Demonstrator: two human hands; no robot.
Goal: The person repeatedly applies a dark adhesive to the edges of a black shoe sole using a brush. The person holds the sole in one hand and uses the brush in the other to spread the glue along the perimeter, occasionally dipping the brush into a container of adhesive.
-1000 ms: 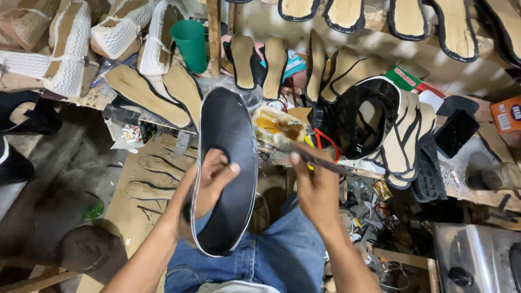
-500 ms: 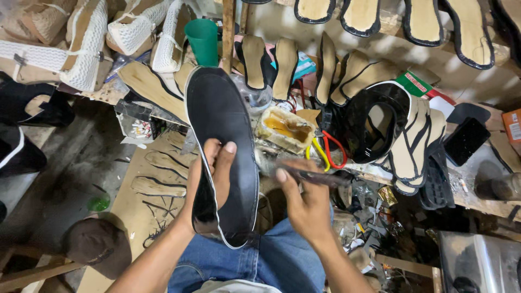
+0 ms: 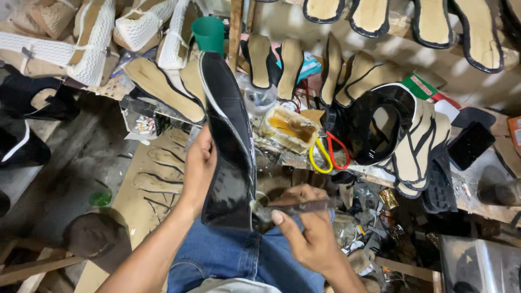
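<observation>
My left hand [image 3: 198, 167] grips a long black shoe sole [image 3: 230, 141] by its left edge and holds it tilted on its side, heel end down over my lap. My right hand [image 3: 307, 225] pinches a dark glue brush [image 3: 296, 208] whose tip touches the sole's lower right edge. Just beyond the sole stands an open glue tub [image 3: 288, 128] with yellow-brown glue in it.
A cluttered workbench [image 3: 477, 203] holds tan insoles, black sandal uppers [image 3: 380, 130], yellow and red handled scissors [image 3: 328, 154], a green cup [image 3: 209, 33] and a black phone [image 3: 469, 144]. Cardboard with traced sole outlines [image 3: 157, 173] lies at left. A metal machine [image 3: 477, 266] sits bottom right.
The sole has turned from lying flat, face up, to standing on its edge. My right hand brought the brush down from the glue tub to the sole's lower edge.
</observation>
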